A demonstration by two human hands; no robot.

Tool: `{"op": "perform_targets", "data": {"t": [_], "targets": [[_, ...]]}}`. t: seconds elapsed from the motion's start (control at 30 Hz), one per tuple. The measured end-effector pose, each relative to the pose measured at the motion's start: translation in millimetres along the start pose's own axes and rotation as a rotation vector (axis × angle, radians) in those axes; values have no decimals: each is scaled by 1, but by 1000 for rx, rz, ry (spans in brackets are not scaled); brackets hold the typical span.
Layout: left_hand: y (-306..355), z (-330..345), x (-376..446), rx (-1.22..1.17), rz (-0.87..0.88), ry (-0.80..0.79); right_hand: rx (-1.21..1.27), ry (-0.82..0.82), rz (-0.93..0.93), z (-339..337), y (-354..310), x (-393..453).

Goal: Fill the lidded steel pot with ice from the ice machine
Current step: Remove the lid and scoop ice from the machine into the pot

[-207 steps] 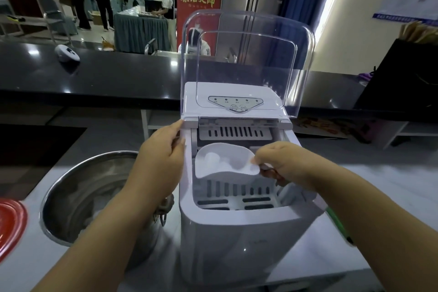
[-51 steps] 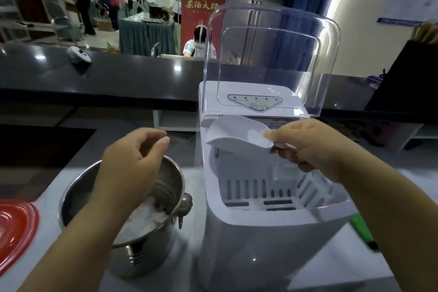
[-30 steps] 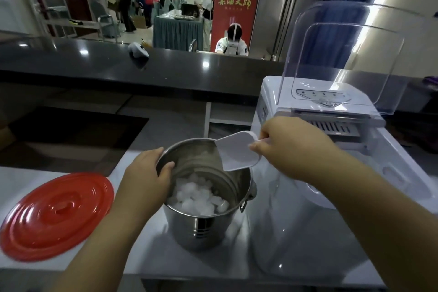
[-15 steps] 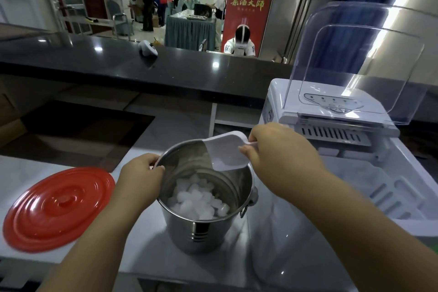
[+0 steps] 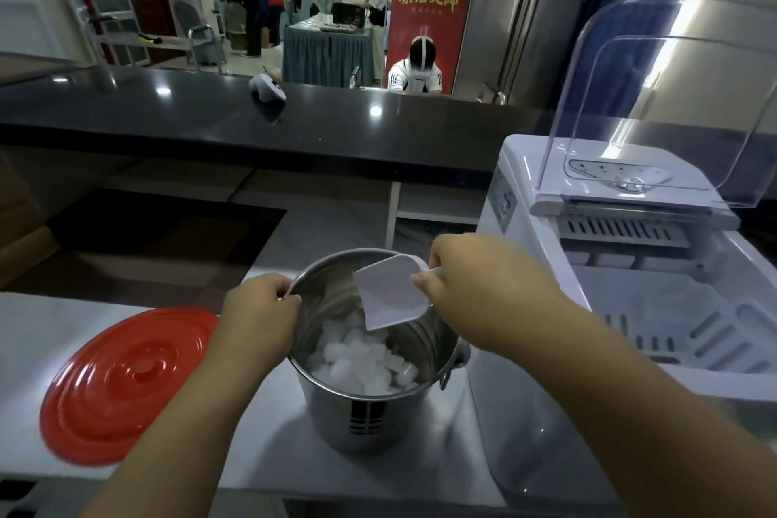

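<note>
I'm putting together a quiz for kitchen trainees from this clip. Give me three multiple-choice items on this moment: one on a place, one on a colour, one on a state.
1. Where does the pot lid lie?
A. On the steel pot
B. On the counter left of the steel pot
C. Inside the ice machine

2. What colour is the pot lid?
A. Red
B. Blue
C. Clear

3. How is the ice machine's clear cover?
A. Shut
B. Removed
C. Raised open

Answers:
1 B: it rests flat on the counter, apart from the steel pot.
2 A: it is plainly red.
3 C: it stands up above the ice machine, the basket exposed.
</note>
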State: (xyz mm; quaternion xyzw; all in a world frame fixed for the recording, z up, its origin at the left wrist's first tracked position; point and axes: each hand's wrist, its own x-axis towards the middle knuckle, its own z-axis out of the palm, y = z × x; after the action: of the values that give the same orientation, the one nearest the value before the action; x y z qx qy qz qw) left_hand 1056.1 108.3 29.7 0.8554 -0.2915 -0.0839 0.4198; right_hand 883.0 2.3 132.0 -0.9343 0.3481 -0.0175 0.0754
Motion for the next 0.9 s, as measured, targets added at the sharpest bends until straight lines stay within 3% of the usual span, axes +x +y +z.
{"op": "perform_targets", "data": {"t": [0.33, 0.53, 0.7, 0.9], "targets": [[-32, -32, 12, -60, 22, 6, 228, -220, 11, 44, -38, 28], [-37, -35, 13, -65, 69, -37, 309, -271, -9, 60, -45, 41], [-39, -37, 5, -110, 71, -36, 248, -180, 7, 65, -36, 43], [-36, -39, -8, -125, 56, 100, 418, 8, -75, 65, -26, 39]]}}
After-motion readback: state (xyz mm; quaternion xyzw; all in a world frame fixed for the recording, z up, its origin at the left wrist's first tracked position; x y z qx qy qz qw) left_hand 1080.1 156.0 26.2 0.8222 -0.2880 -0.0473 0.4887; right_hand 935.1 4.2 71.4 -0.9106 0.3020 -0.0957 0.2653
